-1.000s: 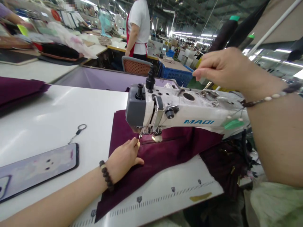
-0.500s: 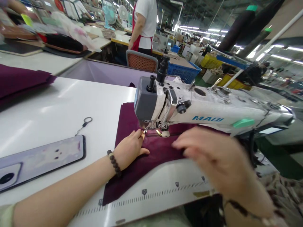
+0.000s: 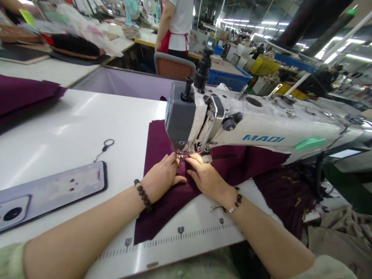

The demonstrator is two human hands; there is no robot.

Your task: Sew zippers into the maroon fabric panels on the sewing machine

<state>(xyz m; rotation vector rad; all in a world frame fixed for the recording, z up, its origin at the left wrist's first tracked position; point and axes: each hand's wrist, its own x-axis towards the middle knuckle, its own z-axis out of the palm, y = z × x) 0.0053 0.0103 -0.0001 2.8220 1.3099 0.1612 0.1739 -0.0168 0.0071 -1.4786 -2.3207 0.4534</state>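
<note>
A white sewing machine (image 3: 261,128) stands on the white table (image 3: 72,128), and dark maroon fabric (image 3: 162,209) lies under its presser foot (image 3: 188,155). My left hand (image 3: 161,178) rests on the fabric just left of the foot, fingers bent and pressing the cloth down. Just to the right of the foot, my right hand (image 3: 205,174) lies on the same cloth with its fingertips at the needle. Both hands press the fabric and nearly touch each other.
A phone (image 3: 49,193) with a key-ring strap (image 3: 104,146) lies at the table's left. Folded maroon cloth (image 3: 26,97) sits at the far left. A ruler strip (image 3: 180,238) runs along the front edge. More maroon pieces (image 3: 285,190) hang at the right. A person in a red apron (image 3: 177,23) stands behind.
My right hand came down from the top of the machine to the fabric beside the presser foot. My left hand stayed on the cloth. The view shifted slightly.
</note>
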